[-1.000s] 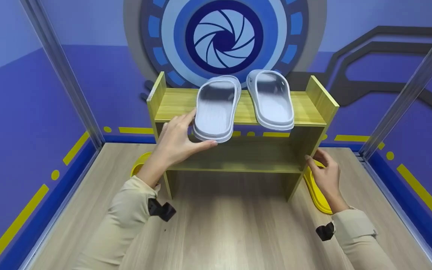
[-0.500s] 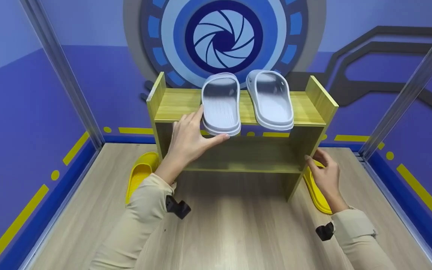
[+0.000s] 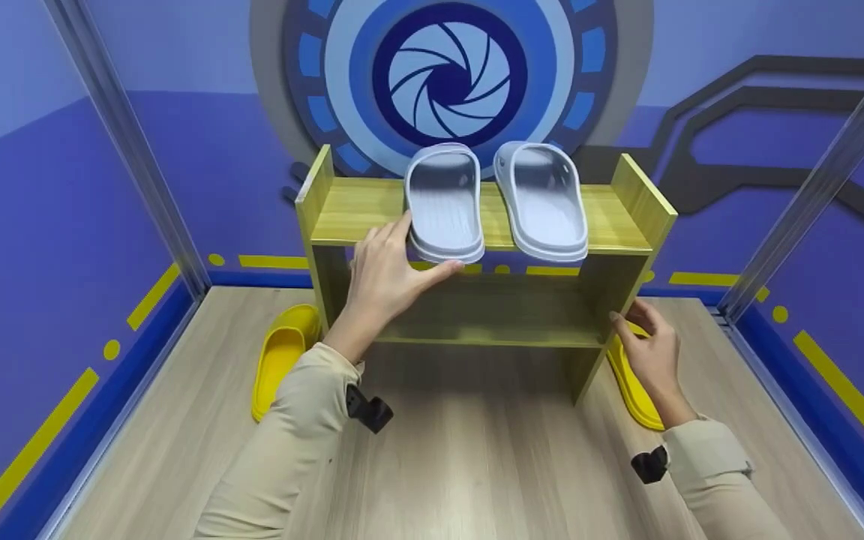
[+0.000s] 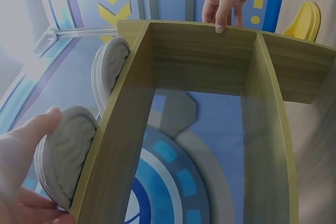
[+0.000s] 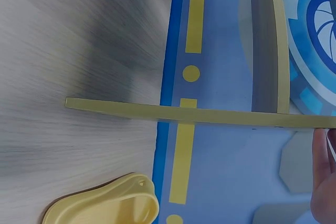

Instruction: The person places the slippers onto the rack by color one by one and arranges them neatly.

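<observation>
A pair of light grey clogs sits on the top board of a small wooden shoe rack [image 3: 488, 307], heels toward me. My left hand [image 3: 383, 274] holds the left grey clog [image 3: 443, 206], thumb at its heel and fingers along its left side. Just to the right rests the other grey clog [image 3: 546, 199], apart from the hand. At the rack's right side panel, my right hand [image 3: 653, 349] grips the edge, thumb on the front and fingers on the outer face. The left wrist view shows the held clog [image 4: 68, 156] against the top board.
One yellow clog [image 3: 274, 367] lies on the wood-look floor left of the rack. Its match [image 3: 636, 390] lies on the right, partly behind my right hand. Blue printed walls [image 3: 199, 165] with metal corner posts enclose the space behind and beside the rack.
My left hand has moved right and slightly up and back with the left grey clog, which is straighter and closer to the other. The right hand stays on the rack.
</observation>
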Action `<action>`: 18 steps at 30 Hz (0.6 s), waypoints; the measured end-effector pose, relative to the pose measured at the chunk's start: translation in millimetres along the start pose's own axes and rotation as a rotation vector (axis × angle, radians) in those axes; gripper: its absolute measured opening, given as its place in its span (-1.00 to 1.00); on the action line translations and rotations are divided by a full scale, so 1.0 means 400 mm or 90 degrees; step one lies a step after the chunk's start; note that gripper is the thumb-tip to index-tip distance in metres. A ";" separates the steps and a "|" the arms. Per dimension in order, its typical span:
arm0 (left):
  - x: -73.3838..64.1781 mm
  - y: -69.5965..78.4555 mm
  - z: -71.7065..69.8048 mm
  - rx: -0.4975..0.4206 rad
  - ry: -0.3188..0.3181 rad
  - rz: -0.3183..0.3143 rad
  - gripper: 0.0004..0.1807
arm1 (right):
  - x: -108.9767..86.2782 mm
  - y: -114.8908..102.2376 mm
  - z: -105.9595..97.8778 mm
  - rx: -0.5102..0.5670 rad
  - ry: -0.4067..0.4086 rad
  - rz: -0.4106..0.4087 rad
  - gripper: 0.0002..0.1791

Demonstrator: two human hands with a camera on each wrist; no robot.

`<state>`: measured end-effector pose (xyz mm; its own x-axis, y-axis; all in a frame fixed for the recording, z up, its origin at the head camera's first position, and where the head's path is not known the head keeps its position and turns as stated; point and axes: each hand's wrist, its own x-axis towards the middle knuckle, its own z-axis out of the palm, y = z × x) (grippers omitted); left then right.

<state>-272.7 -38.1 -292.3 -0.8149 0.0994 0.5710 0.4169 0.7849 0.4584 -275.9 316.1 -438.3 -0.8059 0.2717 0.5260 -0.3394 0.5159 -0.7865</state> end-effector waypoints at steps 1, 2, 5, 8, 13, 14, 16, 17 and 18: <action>0.001 -0.001 0.001 0.002 0.003 0.000 -0.02 | -0.001 0.000 0.000 0.001 0.000 -0.001 -0.60; 0.001 -0.001 0.002 0.001 0.005 -0.001 -0.03 | -0.001 -0.001 0.001 0.002 0.000 -0.001 -0.60; 0.003 -0.002 0.005 0.004 0.012 0.002 -0.03 | -0.001 -0.002 0.001 0.001 0.001 0.000 -0.59; 0.004 -0.002 0.007 0.006 0.017 0.003 -0.03 | -0.001 -0.003 0.001 -0.003 0.000 0.002 -0.58; 0.007 0.000 0.011 0.010 0.023 0.004 -0.04 | -0.001 -0.002 0.000 -0.001 -0.003 0.006 -0.58; 0.008 -0.001 0.012 0.009 0.025 0.006 -0.04 | -0.004 -0.014 -0.001 -0.002 -0.004 0.008 -0.59; 0.007 -0.002 0.012 0.008 0.028 0.011 -0.05 | -0.007 -0.029 -0.002 -0.001 -0.007 0.010 -0.59; 0.006 -0.003 0.012 0.007 0.030 0.013 -0.04 | -0.007 -0.030 -0.002 -0.001 -0.007 0.011 -0.59; 0.004 -0.004 0.011 0.006 0.031 0.014 -0.04 | -0.007 -0.031 -0.003 -0.004 -0.007 0.012 -0.59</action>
<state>-276.4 -36.5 -295.1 -0.7848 0.0879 0.6134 0.4309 0.7888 0.4384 -269.0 309.9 -429.8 -0.8177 0.2720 0.5073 -0.3208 0.5164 -0.7940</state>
